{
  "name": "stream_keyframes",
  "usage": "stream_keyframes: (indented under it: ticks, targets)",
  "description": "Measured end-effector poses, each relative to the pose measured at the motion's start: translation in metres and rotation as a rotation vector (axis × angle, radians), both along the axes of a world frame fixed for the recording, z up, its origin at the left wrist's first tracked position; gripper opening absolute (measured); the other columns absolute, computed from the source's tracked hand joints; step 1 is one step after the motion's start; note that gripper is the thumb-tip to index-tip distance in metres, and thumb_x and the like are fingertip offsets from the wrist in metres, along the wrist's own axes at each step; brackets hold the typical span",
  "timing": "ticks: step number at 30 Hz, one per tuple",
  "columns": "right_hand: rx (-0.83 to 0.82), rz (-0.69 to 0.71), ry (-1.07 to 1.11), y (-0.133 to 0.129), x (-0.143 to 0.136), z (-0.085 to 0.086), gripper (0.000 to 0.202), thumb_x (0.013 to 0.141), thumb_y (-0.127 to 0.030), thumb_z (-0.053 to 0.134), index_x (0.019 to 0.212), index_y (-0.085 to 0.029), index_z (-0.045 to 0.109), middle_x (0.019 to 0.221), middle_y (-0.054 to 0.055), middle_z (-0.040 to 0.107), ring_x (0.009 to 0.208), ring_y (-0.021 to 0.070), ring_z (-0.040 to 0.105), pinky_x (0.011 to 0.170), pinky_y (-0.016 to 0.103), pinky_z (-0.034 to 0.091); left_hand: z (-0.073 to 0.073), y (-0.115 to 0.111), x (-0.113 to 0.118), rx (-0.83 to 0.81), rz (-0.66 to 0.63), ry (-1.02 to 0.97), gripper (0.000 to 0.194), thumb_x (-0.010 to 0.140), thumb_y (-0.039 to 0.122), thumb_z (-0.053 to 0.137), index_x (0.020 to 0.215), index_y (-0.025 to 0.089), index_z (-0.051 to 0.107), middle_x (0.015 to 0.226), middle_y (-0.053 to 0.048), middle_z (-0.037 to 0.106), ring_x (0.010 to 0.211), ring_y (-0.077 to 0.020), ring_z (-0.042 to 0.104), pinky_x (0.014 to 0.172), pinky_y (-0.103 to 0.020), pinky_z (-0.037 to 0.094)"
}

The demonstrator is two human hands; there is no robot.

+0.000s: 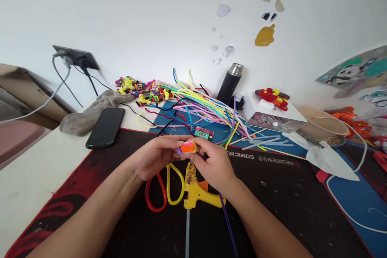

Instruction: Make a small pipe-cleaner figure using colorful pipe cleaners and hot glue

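Note:
Between the fingertips of both hands is a small bundle of orange, pink, yellow and purple pipe cleaners [188, 147]. My left hand [155, 155] pinches its left side, and my right hand [214, 163] closes on its right side. A long purple pipe cleaner [228, 223] runs down from near my right hand. Just below the hands lies a yellow glue gun [193, 189] with a clear glue stick [188, 229] in its back. Scissors with one red handle and one yellow handle [182, 185] lie left of it, their blades hidden under my left hand.
A black phone [105, 128] lies at the left. Behind the hands are loose colored pipe cleaners [208, 111], small figures [154, 94] and a dark thermos [229, 84]. A small drawer box [275, 119], glue sticks [272, 142] and a white cable [341, 207] are at the right.

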State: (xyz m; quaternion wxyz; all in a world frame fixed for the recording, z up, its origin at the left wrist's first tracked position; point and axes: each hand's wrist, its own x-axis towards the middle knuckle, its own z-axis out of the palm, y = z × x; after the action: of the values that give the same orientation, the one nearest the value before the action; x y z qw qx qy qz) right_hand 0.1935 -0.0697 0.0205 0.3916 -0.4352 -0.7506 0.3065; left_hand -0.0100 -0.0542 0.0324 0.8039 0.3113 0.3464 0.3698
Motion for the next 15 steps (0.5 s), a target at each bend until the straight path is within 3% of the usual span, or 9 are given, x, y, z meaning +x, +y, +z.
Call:
stream_keyframes:
  ticks: [6, 15]
  targets:
    - [-0.016, 0.006, -0.008, -0.0003, 0.001, 0.0013, 0.02, 0.094, -0.021, 0.07, 0.112, -0.021, 0.079, 0.073, -0.002, 0.068, 0.063, 0.0146, 0.057, 0.063, 0.025, 0.042, -0.0001, -0.0009, 0.002, -0.018, 0.001, -0.048, 0.035, 0.083, 0.016, 0.077, 0.116, 0.011, 0.086, 0.112, -0.016, 0.086, 0.099, -0.024, 0.079, 0.094, -0.03, 0.06]
    - [-0.028, 0.009, -0.015, 0.0022, 0.0033, 0.0031, 0.024, 0.092, -0.023, 0.069, 0.112, -0.02, 0.081, 0.067, -0.004, 0.058, 0.059, 0.0141, 0.048, 0.058, 0.025, 0.037, -0.0009, -0.0012, 0.0029, -0.034, -0.024, -0.118, 0.034, 0.083, 0.014, 0.076, 0.115, 0.008, 0.086, 0.11, -0.017, 0.086, 0.096, -0.0225, 0.079, 0.093, -0.027, 0.059]
